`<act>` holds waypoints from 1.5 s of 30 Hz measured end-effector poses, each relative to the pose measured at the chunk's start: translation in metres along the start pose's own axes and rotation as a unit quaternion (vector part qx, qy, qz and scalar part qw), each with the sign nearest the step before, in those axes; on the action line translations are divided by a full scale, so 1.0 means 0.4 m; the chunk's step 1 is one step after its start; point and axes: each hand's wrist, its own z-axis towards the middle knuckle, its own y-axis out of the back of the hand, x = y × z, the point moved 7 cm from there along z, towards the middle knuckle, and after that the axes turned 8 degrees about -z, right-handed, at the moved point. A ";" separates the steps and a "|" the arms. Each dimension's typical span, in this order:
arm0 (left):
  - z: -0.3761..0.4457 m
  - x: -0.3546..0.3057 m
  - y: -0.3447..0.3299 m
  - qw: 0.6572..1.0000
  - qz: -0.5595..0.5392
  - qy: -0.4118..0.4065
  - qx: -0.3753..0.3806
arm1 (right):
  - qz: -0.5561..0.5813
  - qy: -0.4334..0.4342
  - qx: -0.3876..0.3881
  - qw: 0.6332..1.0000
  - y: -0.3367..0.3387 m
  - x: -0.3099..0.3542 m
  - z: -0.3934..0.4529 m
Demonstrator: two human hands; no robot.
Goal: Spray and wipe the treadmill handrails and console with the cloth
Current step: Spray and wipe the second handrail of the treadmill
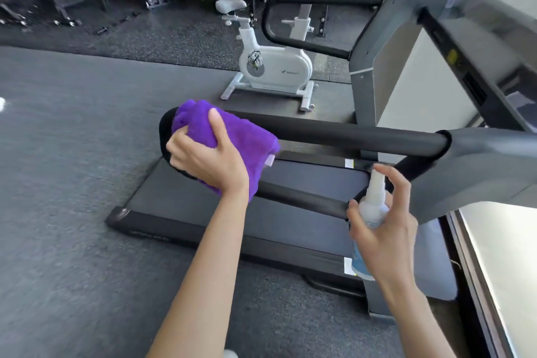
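A purple cloth [232, 134] is wrapped over the curved end of the near black handrail [348, 135] of the treadmill. My left hand [209, 160] grips the cloth against that end of the rail. My right hand [386, 221] holds a white spray bottle [370, 212] upright, just in front of the lower bar of the same handrail, with its nozzle near the rail's grey mount. The far handrail [305, 0] loops out on the other side. The grey console [476, 46] rises at the right, seen edge-on.
The treadmill belt [290, 183] and deck lie below the rails. A white exercise bike [273, 67] stands beyond the treadmill. Weight racks and a bench line the back wall. Dark rubber floor [72, 154] spreads to the left. A light wall or window ledge runs along the right.
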 end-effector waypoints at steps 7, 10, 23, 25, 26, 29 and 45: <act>-0.008 0.096 -0.067 0.897 -0.225 0.379 -0.014 | -0.005 -0.006 0.018 1.000 -0.038 -0.002 -0.010; -0.015 0.097 -0.090 0.894 -0.250 0.365 0.062 | -0.004 -0.004 0.029 1.000 -0.052 0.000 -0.006; -0.016 0.108 -0.132 0.909 -0.173 0.376 0.056 | -0.038 -0.014 0.013 0.999 -0.015 -0.032 0.004; -0.076 0.093 -0.145 0.901 -0.169 0.392 0.073 | -0.037 -0.017 0.009 0.999 0.001 -0.038 0.000; -0.110 0.081 -0.153 0.898 -0.175 0.396 0.081 | -0.036 -0.017 0.004 0.999 0.013 -0.042 -0.003; -0.217 0.040 -0.178 0.886 -0.197 0.407 0.105 | -0.038 -0.015 -0.022 0.999 0.065 -0.057 -0.011; -0.628 -0.118 -0.248 0.832 -0.217 0.422 0.287 | -0.070 -0.070 -0.107 0.989 0.294 -0.137 -0.068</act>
